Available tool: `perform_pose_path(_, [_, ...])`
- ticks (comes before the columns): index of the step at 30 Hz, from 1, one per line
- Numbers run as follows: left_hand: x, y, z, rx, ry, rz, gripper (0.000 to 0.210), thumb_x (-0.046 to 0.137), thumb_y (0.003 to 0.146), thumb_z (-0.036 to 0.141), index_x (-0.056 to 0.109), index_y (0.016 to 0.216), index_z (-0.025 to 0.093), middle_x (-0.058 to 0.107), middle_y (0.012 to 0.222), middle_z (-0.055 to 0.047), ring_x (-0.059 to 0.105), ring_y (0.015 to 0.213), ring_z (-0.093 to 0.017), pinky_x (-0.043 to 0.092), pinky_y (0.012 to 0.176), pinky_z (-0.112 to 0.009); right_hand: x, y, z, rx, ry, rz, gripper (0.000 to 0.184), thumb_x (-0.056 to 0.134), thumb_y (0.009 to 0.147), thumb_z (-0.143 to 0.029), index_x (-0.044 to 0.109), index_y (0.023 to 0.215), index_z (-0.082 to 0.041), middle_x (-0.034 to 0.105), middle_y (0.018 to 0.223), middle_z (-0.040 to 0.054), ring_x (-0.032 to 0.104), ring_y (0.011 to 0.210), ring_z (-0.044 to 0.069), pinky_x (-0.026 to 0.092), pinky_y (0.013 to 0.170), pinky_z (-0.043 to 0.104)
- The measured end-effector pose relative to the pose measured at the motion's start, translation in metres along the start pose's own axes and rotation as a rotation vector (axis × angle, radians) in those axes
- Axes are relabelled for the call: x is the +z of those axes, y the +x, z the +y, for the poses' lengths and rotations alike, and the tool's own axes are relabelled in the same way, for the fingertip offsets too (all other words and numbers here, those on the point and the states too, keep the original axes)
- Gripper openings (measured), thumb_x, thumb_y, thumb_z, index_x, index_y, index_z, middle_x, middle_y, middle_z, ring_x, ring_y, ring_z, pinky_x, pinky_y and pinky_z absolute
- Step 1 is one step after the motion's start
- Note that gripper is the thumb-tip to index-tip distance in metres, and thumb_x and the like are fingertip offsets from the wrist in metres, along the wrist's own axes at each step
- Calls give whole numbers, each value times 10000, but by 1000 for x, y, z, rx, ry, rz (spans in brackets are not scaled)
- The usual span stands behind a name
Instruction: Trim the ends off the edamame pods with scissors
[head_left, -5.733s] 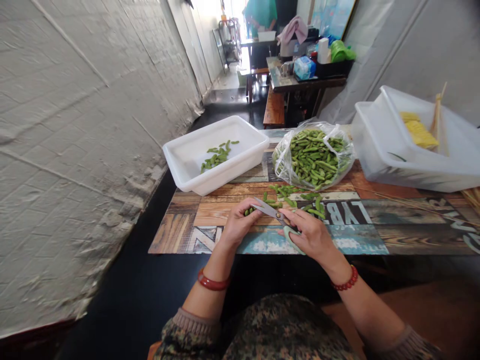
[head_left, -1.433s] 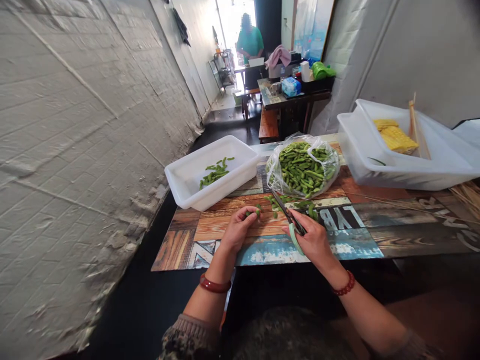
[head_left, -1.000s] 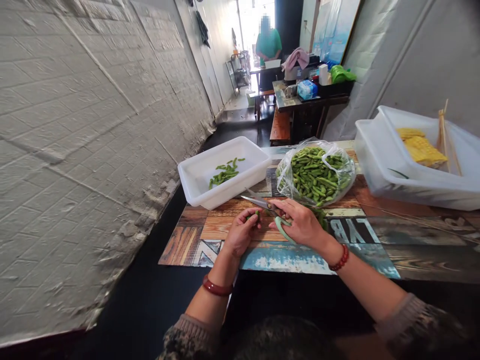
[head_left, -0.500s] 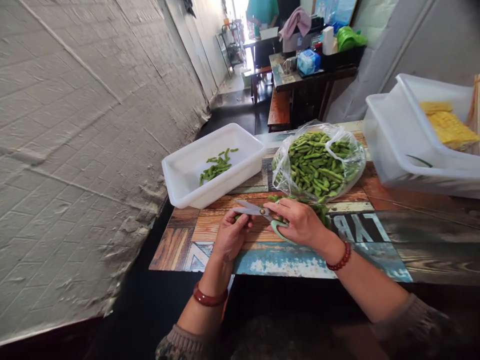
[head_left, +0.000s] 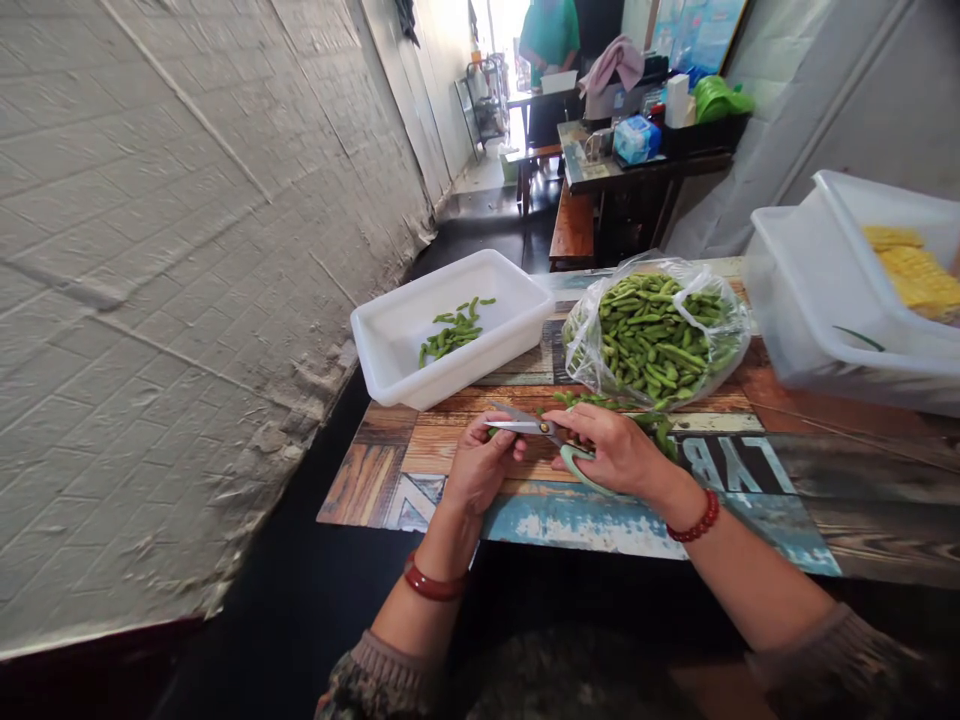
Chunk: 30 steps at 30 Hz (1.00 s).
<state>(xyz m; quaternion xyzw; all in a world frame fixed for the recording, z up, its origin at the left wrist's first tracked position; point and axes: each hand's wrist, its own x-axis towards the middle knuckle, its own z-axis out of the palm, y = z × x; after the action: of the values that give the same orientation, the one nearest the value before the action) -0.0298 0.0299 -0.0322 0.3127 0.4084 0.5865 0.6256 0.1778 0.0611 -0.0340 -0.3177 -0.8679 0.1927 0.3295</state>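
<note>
In my right hand (head_left: 611, 448) is a pair of scissors (head_left: 576, 465) with pale green handles, its blades parted and pointing left. My left hand (head_left: 480, 465) pinches a green soybean pod (head_left: 492, 431), mostly hidden by the fingers, right at the blades. Loose pods (head_left: 660, 432) lie on the table behind and beside my right hand. Beyond them rests a clear plastic bag (head_left: 581, 345) heaped with soybean pods (head_left: 652, 325). To the left of the bag, a white tub (head_left: 495, 372) holds a small pile of pods (head_left: 454, 335).
At the right, white plastic bins (head_left: 795, 300) stand together, one with yellow packets (head_left: 911, 270) inside. The patchwork-patterned table (head_left: 570, 520) has its near edge before me. A pale brick-patterned wall (head_left: 187, 250) runs along the left. Farther back are another table (head_left: 581, 175), a bench (head_left: 573, 225) and a person in green (head_left: 551, 40).
The whole view has shifted, so things appear slightly farther right. The scissor blades look a little wider apart at the left fingertips. Both hands keep their holds.
</note>
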Motion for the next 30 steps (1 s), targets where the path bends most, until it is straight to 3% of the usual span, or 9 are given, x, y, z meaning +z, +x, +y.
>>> perform_pose_path(8, [-1, 1, -1, 29, 6, -52, 297, 856, 643, 288, 636, 806, 173, 678, 637, 12, 604, 554, -107, 473, 590, -235, 0, -1, 1, 10, 0, -17, 462, 726, 802, -306, 610, 1242, -226, 636, 913, 32, 595, 762, 160, 498, 699, 282])
perform_pose_path(30, [1, -1, 0, 74, 94, -50, 300, 852, 653, 328, 629, 737, 147, 686, 623, 0, 606, 536, -102, 477, 569, -217, 2, -4, 5, -10, 86, -49, 426, 717, 831, -291, 618, 1237, -213, 654, 871, 29, 593, 726, 155, 488, 679, 264])
